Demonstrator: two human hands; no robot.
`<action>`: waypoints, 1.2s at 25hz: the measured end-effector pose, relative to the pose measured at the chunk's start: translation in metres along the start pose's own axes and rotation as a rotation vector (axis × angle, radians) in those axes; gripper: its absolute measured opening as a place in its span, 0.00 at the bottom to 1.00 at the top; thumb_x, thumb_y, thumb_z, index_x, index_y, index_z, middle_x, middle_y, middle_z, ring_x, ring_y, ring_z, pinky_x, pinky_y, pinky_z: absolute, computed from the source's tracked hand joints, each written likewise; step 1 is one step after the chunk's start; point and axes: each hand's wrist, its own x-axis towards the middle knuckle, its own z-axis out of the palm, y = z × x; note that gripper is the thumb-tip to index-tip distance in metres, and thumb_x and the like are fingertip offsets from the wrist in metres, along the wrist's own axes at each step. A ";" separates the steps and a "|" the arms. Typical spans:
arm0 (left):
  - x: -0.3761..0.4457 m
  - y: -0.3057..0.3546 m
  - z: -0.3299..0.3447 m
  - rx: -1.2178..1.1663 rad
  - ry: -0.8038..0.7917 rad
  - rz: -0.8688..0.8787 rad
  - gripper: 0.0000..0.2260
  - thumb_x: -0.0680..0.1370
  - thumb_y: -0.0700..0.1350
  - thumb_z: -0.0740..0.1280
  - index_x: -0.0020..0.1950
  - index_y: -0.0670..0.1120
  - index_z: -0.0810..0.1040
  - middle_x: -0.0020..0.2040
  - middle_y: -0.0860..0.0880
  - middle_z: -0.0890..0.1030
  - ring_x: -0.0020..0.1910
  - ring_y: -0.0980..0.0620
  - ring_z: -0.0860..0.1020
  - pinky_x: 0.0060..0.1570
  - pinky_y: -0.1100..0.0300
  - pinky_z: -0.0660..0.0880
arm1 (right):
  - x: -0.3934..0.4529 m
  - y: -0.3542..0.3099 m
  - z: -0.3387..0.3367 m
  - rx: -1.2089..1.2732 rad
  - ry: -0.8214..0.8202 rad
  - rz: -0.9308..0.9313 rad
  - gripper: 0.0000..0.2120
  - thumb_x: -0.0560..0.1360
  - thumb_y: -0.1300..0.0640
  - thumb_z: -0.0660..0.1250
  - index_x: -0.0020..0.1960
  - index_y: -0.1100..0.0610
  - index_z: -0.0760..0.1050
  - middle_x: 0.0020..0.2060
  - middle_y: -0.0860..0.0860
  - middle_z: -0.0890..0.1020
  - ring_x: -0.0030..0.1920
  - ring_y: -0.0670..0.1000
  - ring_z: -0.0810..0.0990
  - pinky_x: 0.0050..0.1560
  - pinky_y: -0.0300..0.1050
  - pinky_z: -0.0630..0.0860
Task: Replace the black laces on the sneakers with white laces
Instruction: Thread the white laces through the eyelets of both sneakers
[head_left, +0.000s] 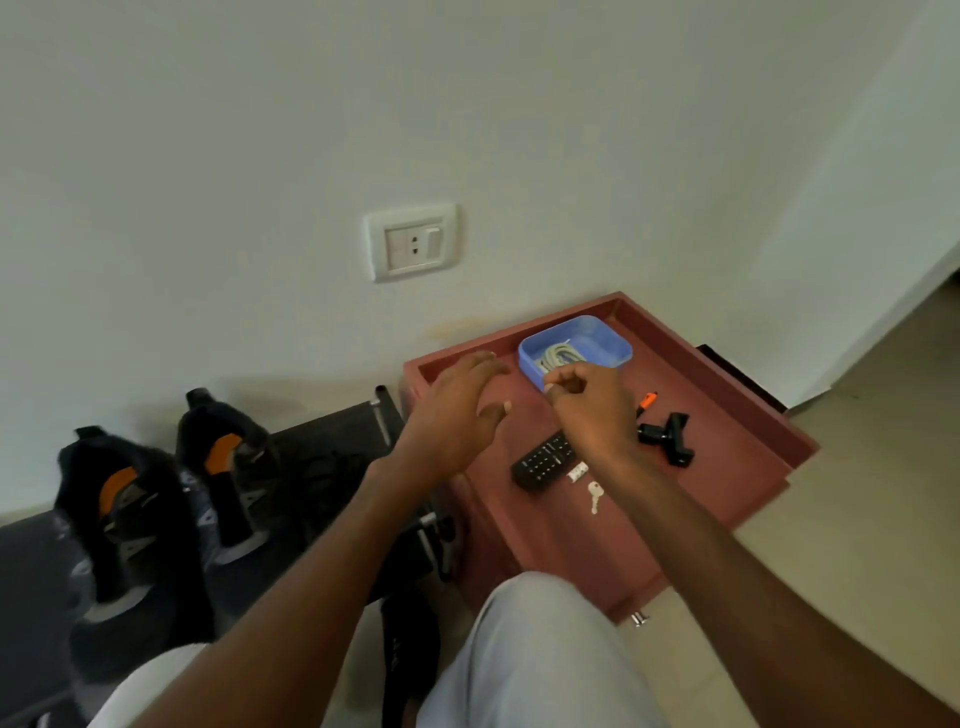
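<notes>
Head view: both hands over red-brown wooden tray table.
Left hand: fingers spread, nothing held.
Right hand: fingers curled; grip unclear.
White laces: coiled in blue plastic box, 12 o'clock of right hand.
Black-orange sneakers: 9 o'clock, on dark shelf.

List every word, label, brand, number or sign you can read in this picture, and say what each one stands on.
None can be read.
Remote control: pale marks on its buttons, too small and blurred to read.
Small white tag beside the remote: marks too blurred to read.
Black item on the floor: faint pale marks, unreadable.
Sneakers: no lettering shows.
</notes>
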 end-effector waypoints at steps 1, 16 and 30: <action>0.005 0.004 0.014 0.004 -0.017 0.013 0.22 0.80 0.47 0.68 0.74 0.51 0.74 0.75 0.51 0.72 0.74 0.49 0.69 0.74 0.48 0.66 | 0.014 0.010 -0.010 -0.070 0.006 -0.001 0.09 0.77 0.61 0.69 0.48 0.50 0.85 0.46 0.46 0.87 0.49 0.50 0.84 0.51 0.49 0.80; 0.111 -0.016 0.085 0.108 -0.284 0.039 0.16 0.79 0.37 0.65 0.66 0.41 0.76 0.59 0.42 0.76 0.56 0.44 0.76 0.52 0.58 0.69 | 0.163 0.062 0.031 -0.942 -0.258 -0.220 0.07 0.80 0.50 0.68 0.47 0.53 0.77 0.48 0.50 0.80 0.56 0.55 0.80 0.55 0.53 0.79; -0.010 -0.017 -0.040 -0.508 0.166 -0.240 0.30 0.80 0.47 0.72 0.79 0.52 0.63 0.72 0.53 0.73 0.68 0.55 0.75 0.65 0.56 0.75 | 0.032 -0.085 0.003 0.520 -0.513 -0.049 0.06 0.79 0.57 0.74 0.48 0.60 0.86 0.37 0.53 0.85 0.35 0.45 0.79 0.33 0.39 0.72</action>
